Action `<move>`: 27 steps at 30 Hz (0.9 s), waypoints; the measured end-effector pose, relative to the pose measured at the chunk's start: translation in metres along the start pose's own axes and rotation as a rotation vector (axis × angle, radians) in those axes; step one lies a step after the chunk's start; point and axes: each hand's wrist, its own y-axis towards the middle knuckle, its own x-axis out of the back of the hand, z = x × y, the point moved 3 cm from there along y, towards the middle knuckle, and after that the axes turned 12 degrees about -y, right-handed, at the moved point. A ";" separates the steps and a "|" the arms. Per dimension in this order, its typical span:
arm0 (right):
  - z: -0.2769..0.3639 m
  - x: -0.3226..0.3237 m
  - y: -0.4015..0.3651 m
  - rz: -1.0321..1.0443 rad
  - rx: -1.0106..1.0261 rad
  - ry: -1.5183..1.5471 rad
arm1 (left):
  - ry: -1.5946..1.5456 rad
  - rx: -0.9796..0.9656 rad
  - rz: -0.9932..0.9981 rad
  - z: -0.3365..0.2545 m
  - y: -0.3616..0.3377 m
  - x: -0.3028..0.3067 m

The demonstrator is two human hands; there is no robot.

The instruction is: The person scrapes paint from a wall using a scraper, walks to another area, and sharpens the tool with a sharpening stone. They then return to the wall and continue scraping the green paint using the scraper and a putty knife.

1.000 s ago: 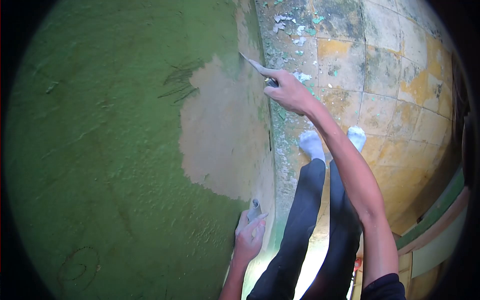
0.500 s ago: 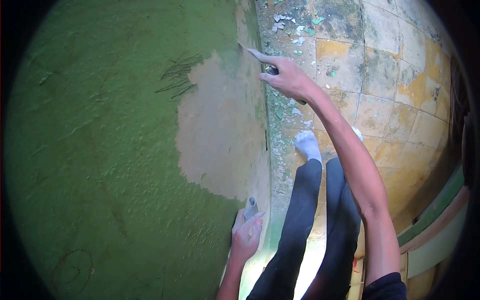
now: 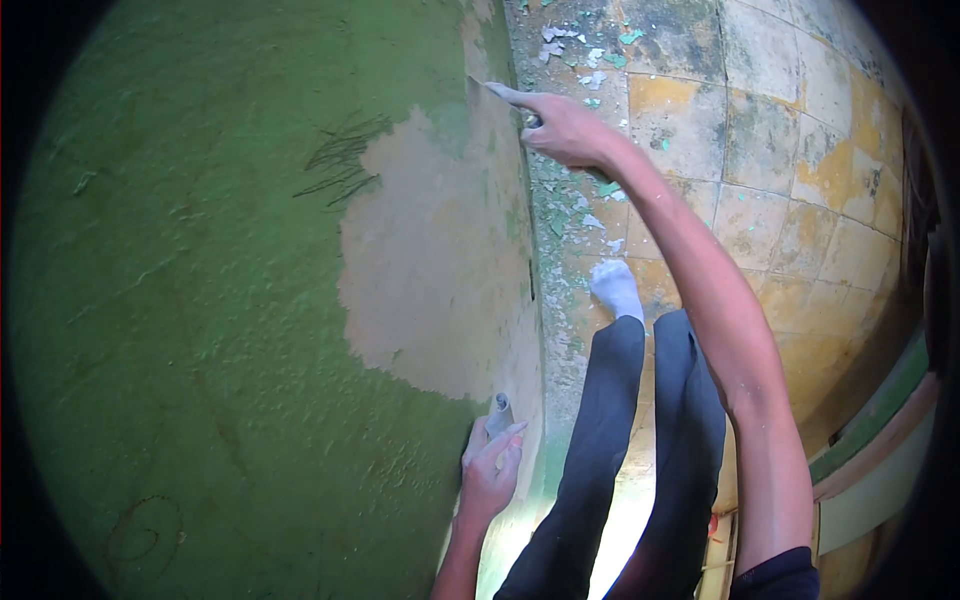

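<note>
My right hand (image 3: 562,128) is closed around a scraper, its index finger stretched along the tool. The scraper's thin blade (image 3: 477,92) meets the wall near the upper end of the bare patch; most of the handle is hidden in my palm. Low on the wall, my left hand (image 3: 490,478) grips a small rolled grey sheet (image 3: 501,410), whose curled end sticks out past the fingers. Its exact kind I cannot make out. Both hands have pale dust on the fingers. The green wall (image 3: 200,300) has a large beige patch (image 3: 430,260) with ragged paint edges.
Green and whitish paint flakes (image 3: 565,215) lie along the wall's foot on the stained tile floor (image 3: 760,140). My legs (image 3: 590,400) and a white-socked foot (image 3: 616,287) are beside the wall. Dark scribbles (image 3: 343,160) mark the paint. Bright light falls between my legs.
My right hand and the scraper have shifted slightly up and to the left along the wall. My left hand has stayed nearly in place with the rolled sheet.
</note>
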 end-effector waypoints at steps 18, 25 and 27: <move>0.022 -0.051 -0.017 -0.326 0.025 -0.045 | 0.030 -0.029 -0.003 0.011 -0.001 -0.001; 0.025 -0.045 -0.020 -0.260 0.040 -0.042 | 0.024 -0.039 -0.006 0.009 -0.001 -0.001; 0.018 -0.041 -0.006 -0.359 0.106 -0.017 | 0.025 -0.036 -0.003 0.010 0.002 0.000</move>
